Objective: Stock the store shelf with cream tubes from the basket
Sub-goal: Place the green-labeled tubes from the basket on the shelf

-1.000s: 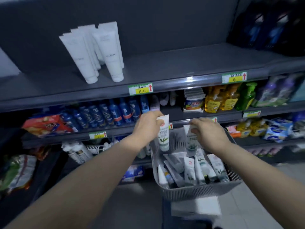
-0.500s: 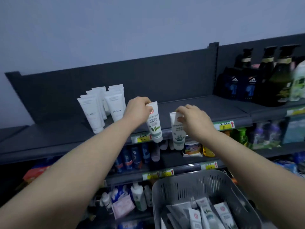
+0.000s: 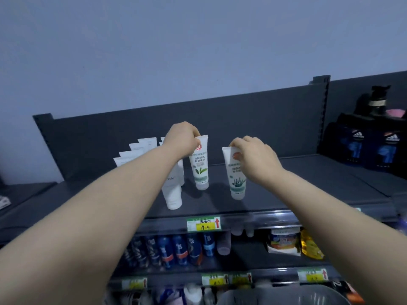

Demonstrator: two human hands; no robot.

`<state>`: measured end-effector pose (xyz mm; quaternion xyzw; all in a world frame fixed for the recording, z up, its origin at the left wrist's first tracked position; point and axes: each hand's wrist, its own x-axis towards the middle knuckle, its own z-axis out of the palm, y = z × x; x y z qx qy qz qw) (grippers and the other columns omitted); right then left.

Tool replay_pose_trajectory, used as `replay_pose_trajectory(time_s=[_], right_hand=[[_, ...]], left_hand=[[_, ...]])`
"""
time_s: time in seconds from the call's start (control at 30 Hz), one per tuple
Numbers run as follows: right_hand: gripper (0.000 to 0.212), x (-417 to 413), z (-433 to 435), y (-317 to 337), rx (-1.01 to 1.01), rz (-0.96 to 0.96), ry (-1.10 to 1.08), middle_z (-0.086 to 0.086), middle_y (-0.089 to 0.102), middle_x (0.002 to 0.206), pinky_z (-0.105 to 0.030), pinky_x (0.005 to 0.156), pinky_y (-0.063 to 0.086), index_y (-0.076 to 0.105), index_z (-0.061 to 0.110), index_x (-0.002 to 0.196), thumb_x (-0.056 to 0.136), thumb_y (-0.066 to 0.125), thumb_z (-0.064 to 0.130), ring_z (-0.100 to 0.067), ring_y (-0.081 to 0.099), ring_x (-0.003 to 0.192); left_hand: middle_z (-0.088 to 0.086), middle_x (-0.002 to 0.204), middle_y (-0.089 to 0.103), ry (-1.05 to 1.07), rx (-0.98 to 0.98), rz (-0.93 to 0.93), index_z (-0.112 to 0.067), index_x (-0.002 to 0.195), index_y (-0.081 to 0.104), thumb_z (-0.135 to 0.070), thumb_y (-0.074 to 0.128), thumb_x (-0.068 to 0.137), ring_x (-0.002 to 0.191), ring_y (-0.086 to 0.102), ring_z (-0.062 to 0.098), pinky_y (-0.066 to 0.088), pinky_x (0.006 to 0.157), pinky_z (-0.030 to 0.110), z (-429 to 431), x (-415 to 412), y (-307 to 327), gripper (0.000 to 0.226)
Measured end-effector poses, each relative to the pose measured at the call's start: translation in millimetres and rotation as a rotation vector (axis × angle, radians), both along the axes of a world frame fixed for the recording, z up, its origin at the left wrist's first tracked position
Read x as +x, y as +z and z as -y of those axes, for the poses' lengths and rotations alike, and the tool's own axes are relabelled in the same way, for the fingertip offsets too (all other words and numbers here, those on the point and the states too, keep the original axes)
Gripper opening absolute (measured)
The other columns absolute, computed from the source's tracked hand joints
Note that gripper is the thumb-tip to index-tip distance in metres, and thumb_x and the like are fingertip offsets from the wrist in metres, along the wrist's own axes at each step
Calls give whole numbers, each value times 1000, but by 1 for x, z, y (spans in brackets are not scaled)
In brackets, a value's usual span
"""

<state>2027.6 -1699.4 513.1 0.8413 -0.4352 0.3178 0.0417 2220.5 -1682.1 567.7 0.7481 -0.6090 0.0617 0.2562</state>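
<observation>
The left hand (image 3: 181, 139) pinches the crimped top end of a green-leaf cream tube (image 3: 200, 164), cap downward, so the flat cap can serve as a foot on the top shelf (image 3: 286, 194); the tube hangs upright just beside the row of plain white tubes (image 3: 174, 194) already standing there, which suggests it is meant to start a neighbouring row. The right hand (image 3: 256, 159) grips a second cream tube (image 3: 235, 175) the same way, by its upper end, a little nearer the shelf's front edge and apart from the first. Holding them from the top likely keeps the fingers clear of the caps as they settle. Whether either cap is already touching the shelf or is just above it is hard to judge from this angle. The right hand covers part of its tube's label, and the left forearm hides much of the white row. The basket (image 3: 286, 297) is cut off at the bottom edge, only its grey rim showing, so the remaining stock cannot be seen. The goods on the lower shelves are dim and blurred.
</observation>
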Motion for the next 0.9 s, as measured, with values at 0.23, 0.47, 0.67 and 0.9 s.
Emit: replay_pose_trajectory(time_s=[0.23,0.47,0.67,0.9], right_hand=[[26,36,39,-9,49,-14,-67,0,54,108,-33,72,33,51,24,115,93,48,13,-24,49,103],[29,64,77,-13,103,22,-123,3,53,106,-31,71,34,51,27,114,91,48,10,-21,48,104],[29,88,91,-20,161,34,-111,6,52,102,-34,75,40,53,28,110,90,47,8,-20,48,104],[23,121,103,-14,196,-21,-108,3,53,104,-35,76,41,52,23,112,93,45,13,-22,48,105]], left_hand=[[2,101,72,-71,126,142,-17,93,75,-6,57,86,92,66,22,57,76,35,70,38,8,22],[0,103,72,-180,203,217,-17,95,76,-5,57,87,96,66,21,57,79,33,140,63,1,24],[0,105,71,-246,264,247,-18,98,75,-7,61,86,98,65,20,57,82,32,172,76,-13,21],[2,124,66,-331,265,125,-12,117,69,-11,56,93,115,60,20,47,89,25,180,89,-13,27]])
